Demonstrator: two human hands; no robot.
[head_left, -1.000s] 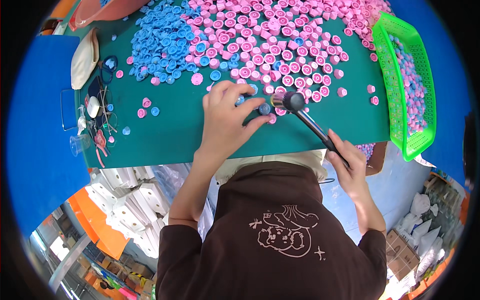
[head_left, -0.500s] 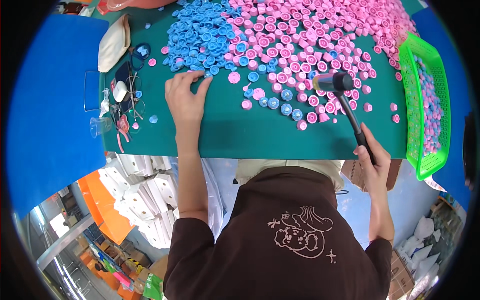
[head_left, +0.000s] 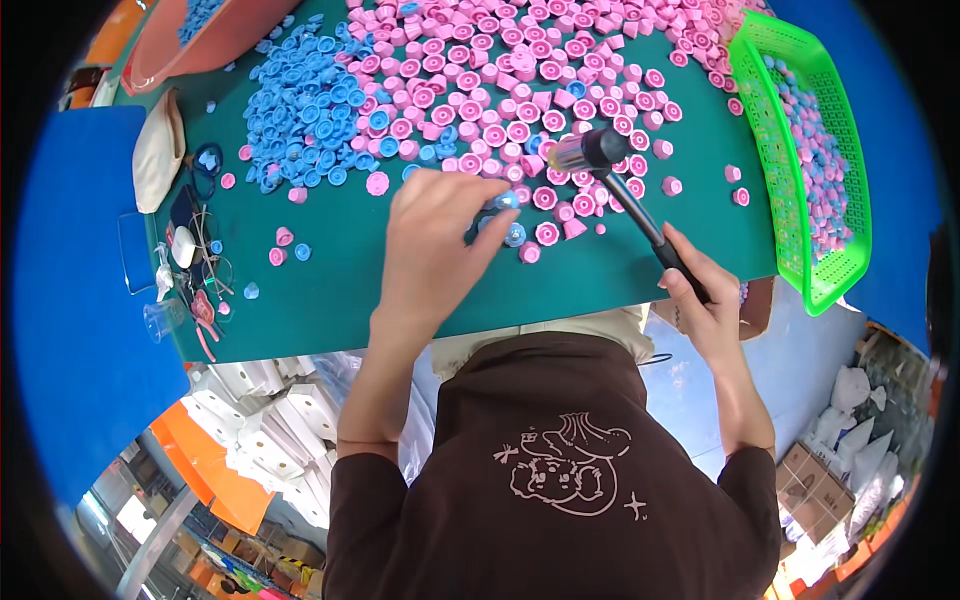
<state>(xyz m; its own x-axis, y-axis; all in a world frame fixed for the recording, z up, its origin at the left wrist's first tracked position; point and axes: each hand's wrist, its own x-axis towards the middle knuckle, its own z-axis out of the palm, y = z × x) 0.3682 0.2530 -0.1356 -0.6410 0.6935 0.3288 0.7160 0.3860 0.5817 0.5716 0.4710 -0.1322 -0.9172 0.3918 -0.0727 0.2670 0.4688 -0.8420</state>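
Note:
My left hand [head_left: 430, 240] is over the near middle of the table, thumb and fingertips pinched around a small blue scalloped cap [head_left: 507, 201]. Right under those fingertips lies another blue cap [head_left: 515, 235], and my hand hides part of the pieces around it. With my right hand [head_left: 708, 300] I grip the black handle of a small mallet [head_left: 606, 148]. Its head, black at one end and yellowish at the other, is raised over scattered pink cup-shaped pieces [head_left: 547, 233].
Beyond my hands spread a heap of blue caps [head_left: 305, 100] and a wide heap of pink pieces [head_left: 470, 50]. A green basket [head_left: 805, 235] of mixed pieces stands at right. Far left is a pink basin [head_left: 215, 55]; below it lie a cream pouch [head_left: 158, 150] and pliers [head_left: 205, 325].
My left hand has moved right from the blue heap's edge, now with a blue cap in its fingers. The mallet stays raised in my right hand. The whole view has shifted and tilted.

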